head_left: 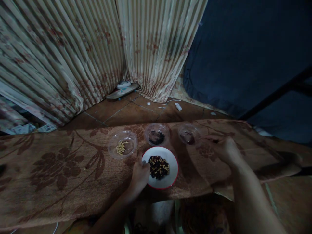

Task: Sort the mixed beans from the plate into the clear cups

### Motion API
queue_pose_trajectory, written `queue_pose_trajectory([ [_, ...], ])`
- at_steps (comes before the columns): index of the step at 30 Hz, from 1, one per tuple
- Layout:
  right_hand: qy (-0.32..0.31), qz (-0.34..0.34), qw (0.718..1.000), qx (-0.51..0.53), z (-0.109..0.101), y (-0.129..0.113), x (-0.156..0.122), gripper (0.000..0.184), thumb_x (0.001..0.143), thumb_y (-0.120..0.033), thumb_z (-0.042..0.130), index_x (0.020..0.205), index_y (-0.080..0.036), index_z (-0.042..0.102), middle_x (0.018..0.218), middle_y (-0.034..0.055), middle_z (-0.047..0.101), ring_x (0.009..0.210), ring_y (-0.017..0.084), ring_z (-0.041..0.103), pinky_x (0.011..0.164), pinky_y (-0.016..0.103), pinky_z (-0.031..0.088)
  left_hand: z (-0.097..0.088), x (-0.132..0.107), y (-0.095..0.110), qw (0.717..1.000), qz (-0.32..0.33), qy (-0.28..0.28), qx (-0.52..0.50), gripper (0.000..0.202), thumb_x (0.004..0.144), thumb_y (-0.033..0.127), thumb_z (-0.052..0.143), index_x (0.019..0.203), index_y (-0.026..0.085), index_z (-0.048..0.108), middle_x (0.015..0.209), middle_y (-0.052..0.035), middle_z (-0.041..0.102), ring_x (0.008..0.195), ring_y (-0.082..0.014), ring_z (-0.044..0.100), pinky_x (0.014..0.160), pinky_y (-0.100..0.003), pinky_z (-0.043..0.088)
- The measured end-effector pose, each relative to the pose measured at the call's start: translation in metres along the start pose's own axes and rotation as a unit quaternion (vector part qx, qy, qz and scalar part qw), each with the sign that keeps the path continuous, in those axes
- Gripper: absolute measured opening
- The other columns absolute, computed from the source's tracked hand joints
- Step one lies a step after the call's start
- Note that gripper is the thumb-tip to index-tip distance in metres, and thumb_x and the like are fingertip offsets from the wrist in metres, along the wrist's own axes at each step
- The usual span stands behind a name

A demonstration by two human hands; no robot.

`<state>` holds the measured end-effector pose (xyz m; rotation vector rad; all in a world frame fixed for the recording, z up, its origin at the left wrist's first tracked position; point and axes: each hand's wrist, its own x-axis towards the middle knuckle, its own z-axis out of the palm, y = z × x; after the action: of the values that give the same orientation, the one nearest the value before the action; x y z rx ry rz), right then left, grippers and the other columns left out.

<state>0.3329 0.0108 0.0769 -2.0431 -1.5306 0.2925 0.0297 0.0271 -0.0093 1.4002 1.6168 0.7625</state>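
Note:
My left hand [140, 174] grips the left rim of a white bowl [173, 174] with a red edge, its thumb over the inside. A mix of dark and pale yellow beans [159, 167] lies in that bowl. Behind it stand three clear plastic bowls: the left bowl [132, 148] has pale yellow beans [121, 148], the middle bowl [149, 130] small black beans [158, 138], the right bowl [182, 130] some dark reddish contents [190, 139]. Just right of that last bowl, my right hand [225, 150] is blurred, fingers drawn together; what they hold is unclear.
A brown cloth [58, 169] with a leaf and flower pattern covers the long narrow table. Beyond it are a tiled floor [109, 112] with white scraps, a skateboard [123, 92], striped curtains [151, 42] and a dark blue cloth [243, 48]. A dark bar [270, 97] slants at right.

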Motion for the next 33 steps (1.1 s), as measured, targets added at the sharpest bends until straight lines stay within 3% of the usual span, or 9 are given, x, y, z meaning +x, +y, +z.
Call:
queue_pose_trajectory([
  [4,0.071,-0.001,0.996,-0.050,-0.004,0.017,0.005,0.032,0.072,-0.046,0.059,0.082,-0.019,0.073,0.064,0.0054,0.070,0.056,0.021,0.062,0.048,0.028,0.043,-0.002,0.000,0.002,1.000,0.000,-0.007,0.014,0.047,0.069,0.013,0.044,0.115,0.008,0.053,0.085,-0.0081,0.067,0.075,-0.0170,0.061,0.073,-0.028,0.047],
  [7,0.083,0.008,0.995,-0.051,0.005,0.008,0.004,0.031,0.074,-0.045,0.059,0.085,-0.020,0.072,0.066,0.0050,0.070,0.055,0.020,0.061,0.049,0.028,0.043,-0.002,0.000,0.003,1.000,0.007,0.003,0.017,0.047,0.068,0.012,0.044,0.114,0.009,0.054,0.087,-0.0081,0.067,0.076,-0.0168,0.061,0.074,-0.028,0.047],
  [9,0.045,-0.014,0.999,-0.016,0.015,-0.007,0.000,0.031,0.077,-0.044,0.056,0.089,-0.020,0.072,0.072,0.0038,0.071,0.053,0.017,0.060,0.050,0.027,0.043,-0.001,0.000,0.001,1.000,0.015,0.003,0.014,0.045,0.068,0.012,0.045,0.112,0.010,0.056,0.086,-0.0071,0.068,0.074,-0.0161,0.061,0.075,-0.028,0.047],
  [11,-0.042,-0.084,0.995,0.019,0.026,-0.025,-0.007,0.027,0.078,-0.041,0.056,0.089,-0.022,0.071,0.080,0.0027,0.071,0.058,0.015,0.061,0.054,0.025,0.044,0.001,0.001,-0.002,1.000,0.018,0.005,0.003,0.044,0.068,0.011,0.045,0.111,0.011,0.056,0.084,-0.0061,0.068,0.072,-0.0154,0.060,0.073,-0.027,0.048],
  [13,-0.133,-0.158,0.978,0.028,0.037,-0.042,-0.015,0.023,0.079,-0.037,0.056,0.088,-0.023,0.071,0.084,0.0021,0.071,0.068,0.016,0.063,0.061,0.025,0.045,0.003,0.002,-0.006,1.000,0.016,0.005,-0.015,0.044,0.068,0.010,0.045,0.111,0.011,0.056,0.081,-0.0050,0.067,0.070,-0.0144,0.059,0.070,-0.026,0.048],
  [16,-0.190,-0.217,0.958,-0.004,0.050,-0.062,-0.024,0.021,0.084,-0.032,0.051,0.088,-0.025,0.070,0.085,0.0005,0.071,0.075,0.016,0.063,0.067,0.024,0.043,0.005,0.003,-0.010,1.000,0.000,0.000,-0.028,0.046,0.068,0.010,0.045,0.114,0.010,0.053,0.078,-0.0046,0.067,0.067,-0.0137,0.058,0.067,-0.025,0.047],
  [21,-0.201,-0.245,0.944,-0.086,0.060,-0.073,-0.028,0.022,0.085,-0.031,0.048,0.086,-0.025,0.070,0.085,0.0007,0.069,0.077,0.015,0.061,0.067,0.024,0.039,0.004,0.002,-0.008,0.999,0.016,-0.006,-0.027,0.051,0.068,0.010,0.044,0.119,0.010,0.050,0.080,-0.0047,0.066,0.067,-0.0136,0.058,0.067,-0.024,0.047],
  [28,-0.207,-0.237,0.943,-0.107,0.066,-0.073,-0.028,0.022,0.086,-0.033,0.049,0.086,-0.026,0.069,0.083,-0.0006,0.069,0.077,0.015,0.060,0.066,0.024,0.038,0.001,-0.002,0.000,1.000,0.003,-0.008,-0.012,0.053,0.070,0.009,0.044,0.122,0.011,0.047,0.090,-0.0074,0.068,0.080,-0.0161,0.061,0.078,-0.027,0.047],
  [33,-0.210,-0.253,0.936,-0.122,0.070,-0.073,-0.028,0.023,0.086,-0.034,0.048,0.087,-0.026,0.069,0.084,0.0006,0.068,0.079,0.016,0.060,0.068,0.024,0.038,0.001,-0.003,0.002,1.000,-0.001,-0.013,-0.018,0.052,0.070,0.008,0.043,0.122,0.010,0.047,0.089,-0.0071,0.068,0.079,-0.0159,0.062,0.076,-0.026,0.047],
])
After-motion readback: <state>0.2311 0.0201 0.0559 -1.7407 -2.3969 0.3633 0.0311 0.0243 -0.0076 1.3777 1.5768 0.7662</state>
